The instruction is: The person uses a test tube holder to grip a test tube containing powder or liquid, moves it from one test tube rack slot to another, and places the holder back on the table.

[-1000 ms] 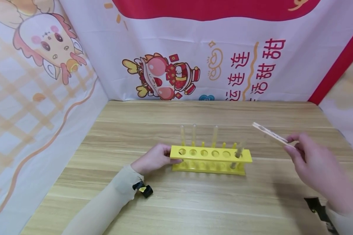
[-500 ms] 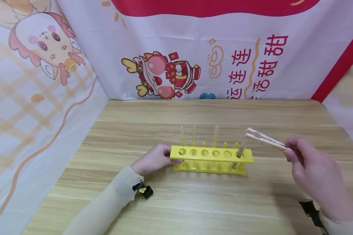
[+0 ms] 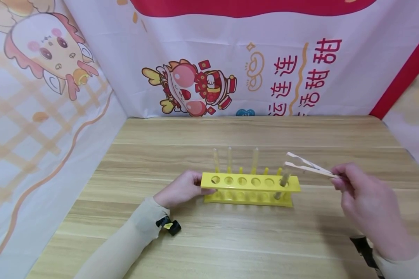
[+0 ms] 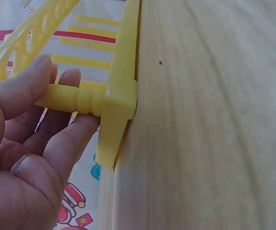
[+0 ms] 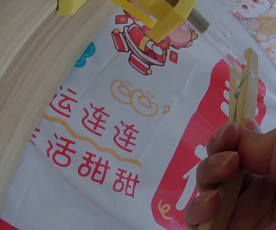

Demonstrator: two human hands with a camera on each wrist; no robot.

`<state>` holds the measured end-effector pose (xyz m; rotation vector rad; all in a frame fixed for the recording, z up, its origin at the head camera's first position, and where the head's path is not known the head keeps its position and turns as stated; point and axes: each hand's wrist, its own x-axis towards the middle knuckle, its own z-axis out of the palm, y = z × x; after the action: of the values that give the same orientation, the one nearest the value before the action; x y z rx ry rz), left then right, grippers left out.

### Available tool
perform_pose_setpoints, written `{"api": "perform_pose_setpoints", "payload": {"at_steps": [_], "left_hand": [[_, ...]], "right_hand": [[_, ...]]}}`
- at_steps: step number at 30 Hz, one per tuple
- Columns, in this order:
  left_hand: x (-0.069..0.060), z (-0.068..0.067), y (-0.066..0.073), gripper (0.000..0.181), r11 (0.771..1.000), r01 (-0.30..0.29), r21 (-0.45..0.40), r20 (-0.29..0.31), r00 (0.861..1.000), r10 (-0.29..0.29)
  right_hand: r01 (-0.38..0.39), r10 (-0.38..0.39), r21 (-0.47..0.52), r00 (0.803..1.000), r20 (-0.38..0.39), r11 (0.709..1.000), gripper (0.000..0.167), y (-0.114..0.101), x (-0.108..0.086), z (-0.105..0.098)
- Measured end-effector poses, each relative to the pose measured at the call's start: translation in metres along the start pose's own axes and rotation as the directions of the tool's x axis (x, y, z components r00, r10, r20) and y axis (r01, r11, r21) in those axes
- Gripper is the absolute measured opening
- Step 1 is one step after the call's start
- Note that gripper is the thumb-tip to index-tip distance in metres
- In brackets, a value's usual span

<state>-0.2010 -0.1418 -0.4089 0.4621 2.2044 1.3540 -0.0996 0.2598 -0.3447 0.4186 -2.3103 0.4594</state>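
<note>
A yellow test tube rack (image 3: 246,187) stands on the table. My left hand (image 3: 183,188) grips its left end; in the left wrist view, thumb and fingers curl round the end post (image 4: 71,99). A test tube (image 3: 284,179) with dark grey contents leans in the rightmost hole. My right hand (image 3: 368,203) holds a wooden test tube clamp (image 3: 309,168) by its handles. Its parted tips lie close to the tube's mouth. In the right wrist view, the tube's clear end (image 5: 219,40) is near the clamp tips; whether they touch I cannot tell.
Clear test tubes (image 3: 255,161) stand on three of the yellow pegs along the rack's back; other pegs (image 3: 266,171) show bare tips. The wood-grain table (image 3: 195,248) ends at a printed cloth (image 3: 202,46) behind, with another cloth (image 3: 49,116) on the left.
My right hand has moved left, bringing the clamp toward the tube at the rack's right end. The clamp's tips have spread apart. My left hand keeps its grip on the rack.
</note>
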Motion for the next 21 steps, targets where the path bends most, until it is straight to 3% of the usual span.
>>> {"api": "perform_pose_setpoints", "payload": {"at_steps": [3, 5, 11, 16, 21], "left_hand": [[0.000, 0.000, 0.000, 0.027, 1.000, 0.000, -0.004, -0.002, 1.000, 0.000], [0.001, 0.000, 0.000, 0.027, 1.000, -0.001, -0.006, -0.004, 1.000, 0.001], [0.001, 0.000, 0.000, 0.027, 1.000, 0.002, -0.006, -0.007, 1.000, -0.002], [0.001, 0.000, 0.000, 0.028, 1.000, 0.003, -0.012, -0.005, 1.000, -0.003], [0.001, 0.000, -0.001, 0.028, 1.000, -0.002, -0.018, 0.000, 1.000, 0.002]], "right_hand": [[0.016, -0.016, 0.007, 1.000, -0.003, 1.000, 0.023, 0.000, -0.001, 0.001], [0.016, -0.016, 0.006, 1.000, -0.009, 1.000, 0.038, 0.000, -0.001, 0.003], [0.016, -0.016, 0.013, 1.000, 0.017, 1.000, 0.010, -0.001, -0.002, 0.005], [0.010, -0.011, 0.012, 0.998, 0.064, 1.000, 0.024, -0.003, -0.002, 0.008], [0.003, -0.006, 0.031, 0.996, 0.092, 0.999, 0.028, -0.004, -0.004, 0.012]]}}
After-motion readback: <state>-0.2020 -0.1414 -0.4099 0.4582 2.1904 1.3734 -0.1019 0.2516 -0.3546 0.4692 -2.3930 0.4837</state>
